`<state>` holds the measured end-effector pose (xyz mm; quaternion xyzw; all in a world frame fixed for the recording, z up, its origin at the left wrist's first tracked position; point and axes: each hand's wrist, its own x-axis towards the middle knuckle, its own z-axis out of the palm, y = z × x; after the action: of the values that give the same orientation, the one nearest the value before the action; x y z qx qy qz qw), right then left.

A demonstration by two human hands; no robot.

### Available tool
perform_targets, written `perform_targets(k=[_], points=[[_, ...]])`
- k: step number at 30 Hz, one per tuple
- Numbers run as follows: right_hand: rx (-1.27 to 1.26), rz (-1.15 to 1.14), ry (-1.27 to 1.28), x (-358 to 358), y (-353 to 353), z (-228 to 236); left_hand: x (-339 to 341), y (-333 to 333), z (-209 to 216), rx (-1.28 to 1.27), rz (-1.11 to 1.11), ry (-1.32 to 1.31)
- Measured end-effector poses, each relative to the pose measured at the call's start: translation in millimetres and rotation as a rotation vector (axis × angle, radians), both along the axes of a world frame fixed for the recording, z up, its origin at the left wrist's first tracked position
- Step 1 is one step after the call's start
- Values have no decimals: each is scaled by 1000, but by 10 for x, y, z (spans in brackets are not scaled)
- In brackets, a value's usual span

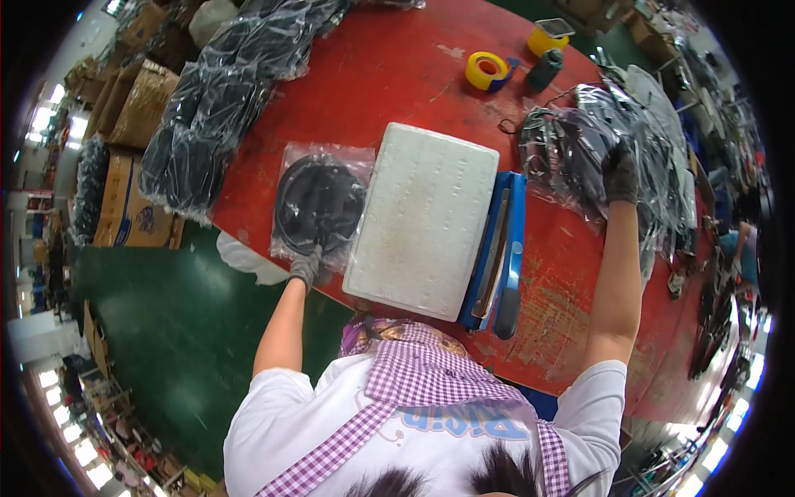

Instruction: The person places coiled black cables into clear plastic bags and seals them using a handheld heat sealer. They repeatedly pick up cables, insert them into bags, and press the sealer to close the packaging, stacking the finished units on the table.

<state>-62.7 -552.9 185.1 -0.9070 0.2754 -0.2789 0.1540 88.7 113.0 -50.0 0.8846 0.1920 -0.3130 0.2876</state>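
A flat clear plastic bag [286, 166] lies on the table, left of the white board, with a black coiled, ring-shaped item [319, 203] inside. My left hand [305, 268], in a grey glove, pinches the bag's near edge. Far out to the right, my right hand [621, 172] wears a dark glove. Its fingers are curled on a pile of clear plastic bags [654, 166], and the bag edge under them is partly hidden. Dark bagged items [567, 149] lie just left of that hand.
A white foam-like board [421, 219] lies mid-table beside a blue bag sealer [501, 248] with a dark handle. Yellow tape rolls [486, 71] and a dark bottle [545, 70] stand at the back of the red table [381, 58]. Bagged black goods [207, 108] and cartons [142, 103] fill the left.
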Motion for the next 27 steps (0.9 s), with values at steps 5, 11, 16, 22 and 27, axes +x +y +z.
perform_targets(k=[5,11,16,22,27], points=[[665,463,-412,-56,822,1034,-629,-1019,1274,-659,-95,297],[1855,207,-598,-657,2557,1429,-983,-1671,1591,-1562,287,1124],[1728,94,24,-1391,3197,741,-719,-1240,1180,-1341,10,802],[1782,-147,-35,-2085,3814,-527,-585,-899,782,-1121,126,582],[1699,-219,-93,-2229,3647,-761,-519,-1524,604,-1114,43,536]])
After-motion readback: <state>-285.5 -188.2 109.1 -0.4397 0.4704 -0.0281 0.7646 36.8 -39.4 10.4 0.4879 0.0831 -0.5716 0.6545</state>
